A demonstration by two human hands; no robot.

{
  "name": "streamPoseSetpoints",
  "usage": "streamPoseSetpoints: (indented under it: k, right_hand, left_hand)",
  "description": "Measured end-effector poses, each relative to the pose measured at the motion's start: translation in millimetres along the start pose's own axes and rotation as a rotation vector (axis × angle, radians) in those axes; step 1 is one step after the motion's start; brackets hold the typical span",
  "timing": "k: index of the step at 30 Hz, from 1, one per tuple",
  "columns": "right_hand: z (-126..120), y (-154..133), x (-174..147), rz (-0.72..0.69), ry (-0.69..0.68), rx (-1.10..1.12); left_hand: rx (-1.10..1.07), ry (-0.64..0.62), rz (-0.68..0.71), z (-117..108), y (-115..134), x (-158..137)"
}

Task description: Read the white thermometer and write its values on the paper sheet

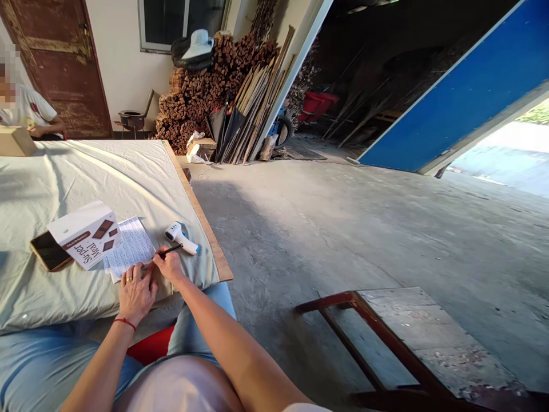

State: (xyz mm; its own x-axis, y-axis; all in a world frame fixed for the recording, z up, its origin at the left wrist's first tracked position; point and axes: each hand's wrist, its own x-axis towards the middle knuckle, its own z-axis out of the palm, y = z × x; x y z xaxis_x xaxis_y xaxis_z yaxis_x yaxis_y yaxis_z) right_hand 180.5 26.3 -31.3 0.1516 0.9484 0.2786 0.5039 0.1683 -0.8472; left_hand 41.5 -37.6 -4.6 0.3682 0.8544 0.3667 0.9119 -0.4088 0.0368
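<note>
My right hand [168, 264] is closed round a black pen [172, 250], its tip by the right edge of a sheet of paper [131, 246] covered in handwriting. Fingers stretched out, my left hand [137, 293] lies on the sheet's near edge and the cloth; a ring and a red bracelet show on it. A white folded card [90, 232] with brown print overlaps the sheet's left side. Partly under that card rests a smartphone [50, 252] with a dark screen. Just beyond my right hand lies a white and blue infrared thermometer [182, 237].
A pale cloth [107, 171] covers the table, whose wooden edge [199, 217] shows at right. Another person [34, 111] sits at the far left behind a cardboard box [17, 141]. A wooden chair [412, 326] stands at lower right. Stacked firewood [193, 91] lines the wall.
</note>
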Motion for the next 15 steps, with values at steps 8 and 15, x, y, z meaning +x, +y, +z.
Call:
streamPoseSetpoints:
  k: [8, 15]
  right_hand:
    - [-1.1, -2.4, -0.2, 0.017, -0.013, -0.008]
    - [-2.1, -5.0, -0.6, 0.034, -0.006, 0.005]
  left_hand:
    - [-0.008, -0.018, -0.013, -2.9, 0.9, 0.6]
    - [-0.026, -0.015, -0.012, -2.6, 1.0, 0.7]
